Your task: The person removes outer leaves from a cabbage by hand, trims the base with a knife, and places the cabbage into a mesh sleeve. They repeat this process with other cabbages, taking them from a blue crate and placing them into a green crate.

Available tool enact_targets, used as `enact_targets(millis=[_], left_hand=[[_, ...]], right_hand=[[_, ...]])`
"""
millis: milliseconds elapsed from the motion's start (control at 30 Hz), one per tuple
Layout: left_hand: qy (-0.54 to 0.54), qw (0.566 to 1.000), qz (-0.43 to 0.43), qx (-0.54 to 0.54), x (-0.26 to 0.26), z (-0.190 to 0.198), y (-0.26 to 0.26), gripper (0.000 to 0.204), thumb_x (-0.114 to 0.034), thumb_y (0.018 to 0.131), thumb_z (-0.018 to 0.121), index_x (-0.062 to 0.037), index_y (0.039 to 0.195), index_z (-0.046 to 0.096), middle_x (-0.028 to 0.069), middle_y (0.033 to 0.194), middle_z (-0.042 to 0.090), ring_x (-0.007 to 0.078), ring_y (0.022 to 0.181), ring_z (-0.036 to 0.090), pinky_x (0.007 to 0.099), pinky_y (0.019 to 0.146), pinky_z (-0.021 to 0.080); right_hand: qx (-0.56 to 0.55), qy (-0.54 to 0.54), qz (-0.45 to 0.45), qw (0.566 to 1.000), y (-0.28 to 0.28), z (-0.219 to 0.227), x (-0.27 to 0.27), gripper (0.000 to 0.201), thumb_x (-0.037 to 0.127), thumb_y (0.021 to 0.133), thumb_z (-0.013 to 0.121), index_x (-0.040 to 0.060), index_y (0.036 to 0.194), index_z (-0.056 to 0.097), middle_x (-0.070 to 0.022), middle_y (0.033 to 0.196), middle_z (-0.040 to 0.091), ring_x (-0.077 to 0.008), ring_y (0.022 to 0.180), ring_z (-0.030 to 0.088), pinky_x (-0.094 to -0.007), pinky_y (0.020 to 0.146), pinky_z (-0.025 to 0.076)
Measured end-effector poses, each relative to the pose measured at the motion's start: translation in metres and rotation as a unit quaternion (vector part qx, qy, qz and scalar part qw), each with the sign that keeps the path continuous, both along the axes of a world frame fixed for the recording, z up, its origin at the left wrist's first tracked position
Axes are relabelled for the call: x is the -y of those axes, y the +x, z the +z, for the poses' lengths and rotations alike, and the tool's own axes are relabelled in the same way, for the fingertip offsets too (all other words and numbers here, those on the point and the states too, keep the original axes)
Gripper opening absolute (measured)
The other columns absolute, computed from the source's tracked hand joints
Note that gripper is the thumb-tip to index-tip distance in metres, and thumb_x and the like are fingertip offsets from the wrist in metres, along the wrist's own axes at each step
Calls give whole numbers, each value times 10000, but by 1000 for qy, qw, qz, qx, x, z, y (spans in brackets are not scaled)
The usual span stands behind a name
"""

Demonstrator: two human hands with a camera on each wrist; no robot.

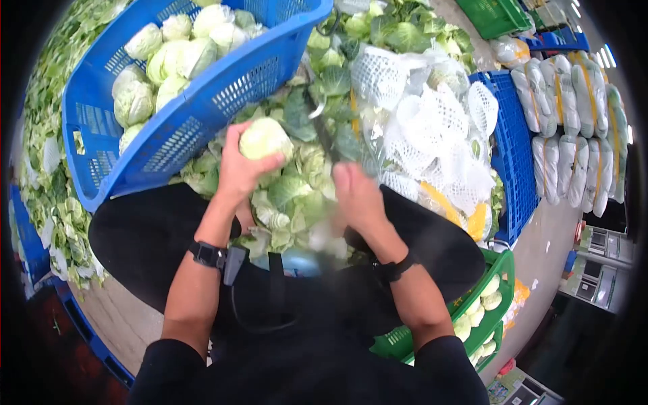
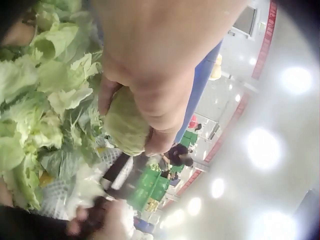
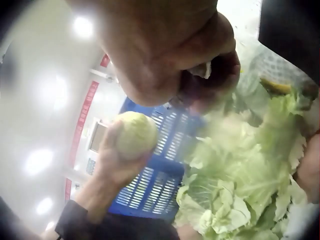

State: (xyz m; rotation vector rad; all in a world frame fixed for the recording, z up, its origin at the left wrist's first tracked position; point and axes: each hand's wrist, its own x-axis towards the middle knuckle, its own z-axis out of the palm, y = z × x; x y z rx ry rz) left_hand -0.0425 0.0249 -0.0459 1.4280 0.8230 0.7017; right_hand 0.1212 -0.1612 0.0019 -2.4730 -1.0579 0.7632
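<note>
In the head view my left hand point(image 1: 237, 165) grips a pale, round cabbage point(image 1: 265, 140), thumb on the near side and fingers round the far side. The left wrist view shows the same cabbage point(image 2: 125, 122) under the curled fingers. My right hand point(image 1: 361, 202) holds a knife point(image 1: 325, 135), its dark blade pointing up and away, beside the cabbage and apart from it. In the left wrist view the knife point(image 2: 117, 172) is partly blurred. Loose cabbage leaves point(image 1: 287, 196) pile up between the legs, below both hands.
A blue crate point(image 1: 202, 121) holding several cabbages leans at the upper left. White foam nets and plastic bags point(image 1: 432, 128) lie on the leaves to the right, before a blue crate point(image 1: 513, 148). Green crates point(image 1: 499, 304) with cabbages stand at the lower right.
</note>
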Motion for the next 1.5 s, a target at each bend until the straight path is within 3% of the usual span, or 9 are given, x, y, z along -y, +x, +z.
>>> enact_targets(millis=[200, 267, 333, 367, 933, 1000, 1167, 1367, 1500], left_hand=[[-349, 924, -48, 149, 0, 37, -7, 581, -374, 914, 687, -48, 1360, 507, 138, 1272, 644, 301, 1136, 661, 514, 898, 575], [-427, 875, -65, 219, -4, 37, -7, 612, -460, 949, 621, -50, 1388, 505, 151, 1316, 638, 335, 1174, 655, 548, 901, 576], [-434, 857, -97, 259, 0, 44, -3, 658, -517, 984, 539, -48, 1441, 481, 167, 1375, 614, 349, 1227, 630, 546, 936, 572], [-445, 854, -74, 258, 5, 48, -1, 609, -472, 1011, 519, -53, 1450, 467, 155, 1360, 615, 319, 1219, 636, 498, 940, 579], [-332, 929, -71, 146, 21, 57, 27, 404, -253, 1034, 505, 5, 1345, 531, 127, 1225, 626, 218, 1112, 640, 370, 977, 525], [-351, 916, -60, 184, 21, 62, 34, 370, -198, 1025, 515, 4, 1333, 553, 107, 1188, 648, 192, 1071, 653, 349, 960, 526], [-473, 854, -121, 180, 32, 57, 34, 469, -300, 1037, 487, 10, 1388, 509, 140, 1249, 633, 247, 1136, 646, 377, 997, 525], [-493, 841, -119, 188, 37, 44, 35, 484, -369, 1035, 484, -18, 1368, 515, 153, 1306, 625, 286, 1191, 637, 436, 993, 539], [-463, 860, -90, 196, 40, 38, 36, 544, -426, 1043, 425, -15, 1391, 497, 175, 1367, 599, 309, 1217, 625, 472, 988, 552]], right_hand=[[-31, 139, -41, 989, -7, 5, -3, 409, 414, 1040, 496, 38, 1149, 616, -212, 815, 689, -426, 799, 679, -506, 747, 511], [-97, 37, -29, 994, -3, -10, 0, 476, 363, 989, 605, 24, 1319, 555, -239, 1067, 684, -420, 997, 659, -476, 877, 512], [40, 259, 58, 963, -11, -3, -3, 724, 300, 916, 718, 12, 1495, 393, -255, 1407, 517, -415, 1280, 525, -455, 1057, 441], [-122, 251, 32, 960, -10, 3, 0, 956, 260, 838, 806, 11, 1572, 246, -240, 1566, 326, -406, 1430, 366, -453, 1154, 355], [26, 423, 136, 896, -17, 31, -2, 699, 213, 729, 899, 77, 1338, 583, -132, 1273, 586, -300, 1128, 630, -371, 878, 557], [-280, 372, -82, 881, -28, 36, -5, 871, 225, 770, 893, 61, 1486, 425, -157, 1382, 523, -271, 1211, 594, -383, 957, 548], [-538, 365, -49, 758, -1, 28, 0, 821, 102, 871, 791, 14, 1542, 327, -171, 1476, 452, -251, 1339, 490, -383, 1049, 496], [-109, 343, 95, 928, 4, 21, 0, 476, 109, 906, 745, 23, 1352, 604, -129, 1415, 536, -220, 1279, 548, -340, 945, 552], [-183, 369, -19, 911, -4, 17, -2, 381, 98, 906, 739, 22, 1269, 651, -122, 1353, 587, -208, 1196, 608, -319, 886, 573]])
